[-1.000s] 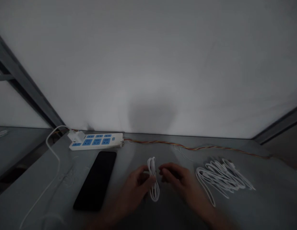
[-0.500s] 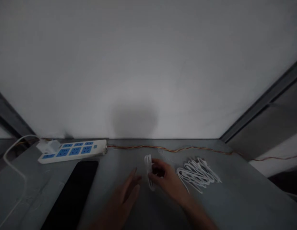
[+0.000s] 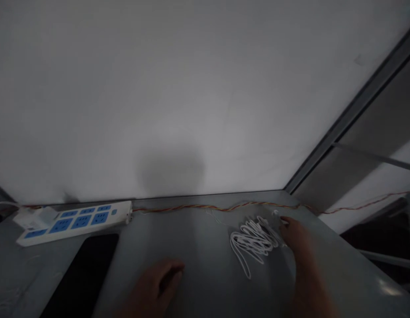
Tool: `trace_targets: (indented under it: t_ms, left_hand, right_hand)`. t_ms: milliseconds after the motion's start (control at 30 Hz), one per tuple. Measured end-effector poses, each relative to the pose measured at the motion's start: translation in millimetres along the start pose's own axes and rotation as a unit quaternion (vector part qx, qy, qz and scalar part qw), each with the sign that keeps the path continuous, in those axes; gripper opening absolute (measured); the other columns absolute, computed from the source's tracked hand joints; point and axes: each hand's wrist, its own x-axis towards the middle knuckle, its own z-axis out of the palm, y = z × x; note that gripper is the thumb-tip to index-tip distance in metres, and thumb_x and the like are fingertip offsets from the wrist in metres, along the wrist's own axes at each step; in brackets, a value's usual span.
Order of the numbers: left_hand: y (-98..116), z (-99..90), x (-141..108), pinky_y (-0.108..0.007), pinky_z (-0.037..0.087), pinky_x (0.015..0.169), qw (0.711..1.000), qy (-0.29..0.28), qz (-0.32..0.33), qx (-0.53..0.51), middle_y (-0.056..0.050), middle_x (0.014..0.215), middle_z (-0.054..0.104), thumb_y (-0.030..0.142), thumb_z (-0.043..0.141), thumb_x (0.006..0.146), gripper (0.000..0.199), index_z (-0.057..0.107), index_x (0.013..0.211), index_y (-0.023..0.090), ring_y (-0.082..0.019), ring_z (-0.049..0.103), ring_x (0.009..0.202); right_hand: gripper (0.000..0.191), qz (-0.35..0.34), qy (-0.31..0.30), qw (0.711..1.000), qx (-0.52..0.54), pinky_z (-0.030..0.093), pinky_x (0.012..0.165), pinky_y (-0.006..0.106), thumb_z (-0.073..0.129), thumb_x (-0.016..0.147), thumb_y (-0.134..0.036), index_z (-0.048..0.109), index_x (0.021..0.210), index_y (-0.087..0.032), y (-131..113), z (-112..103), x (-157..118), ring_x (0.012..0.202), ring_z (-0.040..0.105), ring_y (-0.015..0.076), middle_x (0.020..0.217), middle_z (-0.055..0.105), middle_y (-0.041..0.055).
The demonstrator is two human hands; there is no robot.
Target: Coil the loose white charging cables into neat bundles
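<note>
At four o'clock the right hand (image 3: 299,238) is hovering, fingers narrow, at the white cable pile (image 3: 253,240), perhaps touching, needing a firm pinch; the left hand (image 3: 155,282), at seven, is lying loosely curled, empty.

Your right hand (image 3: 299,238) is at the right end of a loose pile of white cables (image 3: 254,240), with its fingers (image 3: 286,222) touching the tangle; you can't tell from this view whether they grip anything. Your left hand (image 3: 155,282) is well to the left of the pile, low over the grey desk (image 3: 198,247), loosely curled and holding nothing. Just left of that hand lies a black smartphone (image 3: 85,274). Beyond the phone sits a white power strip (image 3: 75,223) with blue sockets and a white plug (image 3: 35,217) at its left end. A twisted red-and-yellow wire (image 3: 218,206) runs from the strip along the desk's far edge, beyond both hands.
</note>
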Motion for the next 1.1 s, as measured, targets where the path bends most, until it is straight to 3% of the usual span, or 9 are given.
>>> trace_targets:
  t_ms: [133,200,300,400,500,667,867,1000,1100]
  left_hand:
    - [-2,0.7,0,-0.036,0.055,0.085,1.000,0.007,0.019,0.015,-0.003,0.104,0.076,0.032,0.054,0.089,0.022,0.073,0.100,0.029,-0.025,0.070,0.097]
    - [-1,0.7,0,-0.036,0.054,0.086,0.999,0.005,0.025,0.024,-0.003,0.103,0.076,0.031,0.054,0.089,0.022,0.072,0.101,0.029,-0.024,0.070,0.095]
    - [3,-1.1,-1,-0.035,0.054,0.086,0.999,-0.017,0.026,0.038,-0.003,0.104,0.075,0.030,0.052,0.090,0.022,0.071,0.102,0.028,-0.023,0.070,0.095]
    - [10,-4.7,-2,-0.034,0.054,0.087,0.998,-0.033,0.027,0.047,-0.003,0.104,0.075,0.028,0.051,0.090,0.022,0.070,0.102,0.027,-0.022,0.069,0.096]
    - [15,-6.2,-3,-0.034,0.053,0.087,0.997,-0.039,0.039,0.058,-0.003,0.103,0.074,0.026,0.051,0.090,0.021,0.068,0.102,0.026,-0.021,0.069,0.094]
    - [14,-1.8,-5,-0.035,0.052,0.089,0.996,-0.016,0.055,0.068,-0.005,0.108,0.073,0.023,0.049,0.091,0.024,0.066,0.108,0.024,-0.021,0.068,0.098]
    - [15,-6.9,-3,-0.040,0.049,0.097,0.992,0.051,0.062,0.098,-0.011,0.120,0.067,0.024,0.049,0.092,0.032,0.058,0.122,0.021,-0.024,0.062,0.109]
    - [12,-9.5,-2,-0.045,0.045,0.101,0.988,0.054,0.060,0.133,-0.014,0.130,0.059,0.030,0.055,0.090,0.043,0.053,0.132,0.021,-0.028,0.056,0.118]
    - [9,-7.5,-2,-0.045,0.047,0.098,0.984,0.034,0.067,0.162,-0.012,0.129,0.058,0.026,0.060,0.086,0.043,0.057,0.129,0.025,-0.029,0.057,0.116]
  right_hand:
    - [0.026,-0.001,-0.040,0.999,-0.003,0.053,0.086,0.040,0.053,0.095,-0.027,0.062,0.118,-0.018,-18,-3,-3,0.101,0.065,0.0248,0.120,0.065,0.0125]
    - [0.030,-0.060,-0.056,0.997,0.013,0.051,0.084,0.036,0.048,0.094,-0.026,0.064,0.117,-0.015,-37,-9,-14,0.098,0.067,0.0263,0.110,0.070,0.0133]
    - [0.023,-0.192,-0.136,0.971,0.038,0.050,0.077,0.024,0.061,0.083,-0.029,0.071,0.103,-0.024,-68,-11,-39,0.088,0.070,0.0193,0.097,0.076,0.0021]
    - [0.024,-0.250,-0.173,0.952,0.020,0.048,0.074,0.027,0.067,0.069,-0.016,0.075,0.091,-0.024,-88,-5,-60,0.088,0.070,0.0230,0.094,0.077,0.0030]
    - [0.025,-0.267,-0.174,0.948,-0.002,0.045,0.073,0.032,0.062,0.068,-0.010,0.075,0.086,-0.020,-100,0,-68,0.088,0.069,0.0279,0.090,0.077,0.0086]
    - [0.022,-0.307,-0.196,0.931,0.029,0.045,0.068,0.029,0.053,0.084,-0.028,0.073,0.093,-0.021,-131,2,-84,0.081,0.070,0.0240,0.086,0.078,0.0072]
    - [0.039,-0.323,-0.238,0.889,0.220,0.051,0.071,0.032,0.051,0.085,-0.037,0.064,0.118,-0.020,-162,17,-115,0.080,0.070,0.0223,0.100,0.075,0.0079]
    - [0.035,-0.311,-0.181,0.908,0.215,0.049,0.068,0.033,0.046,0.088,-0.042,0.067,0.104,-0.019,-161,15,-112,0.075,0.068,0.0237,0.088,0.074,0.0091]
    - [0.026,-0.313,-0.205,0.914,0.159,0.044,0.061,0.031,0.049,0.087,-0.038,0.068,0.088,-0.021,-161,12,-113,0.068,0.066,0.0228,0.075,0.073,0.0061]
